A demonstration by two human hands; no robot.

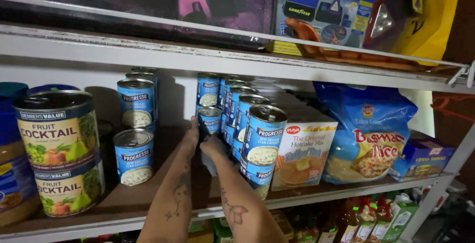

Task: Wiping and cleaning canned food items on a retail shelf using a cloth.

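Observation:
Both my forearms reach deep into a wooden pantry shelf (123,201). My left hand (190,133) and my right hand (213,146) are together on a blue-labelled soup can (210,120) near the back of the shelf. That can stands at the left end of stacked rows of the same blue cans (262,139), which run from the back toward the shelf's front. Whether a second can sits under my right hand is hidden by the hand.
More blue soup cans (134,156) stand stacked to the left. Two large fruit cans (59,151) are stacked at far left. A pancake mix box (302,156), a blue rice bag (371,134) and a small blue box (420,159) fill the right. Bottles (366,220) stand below.

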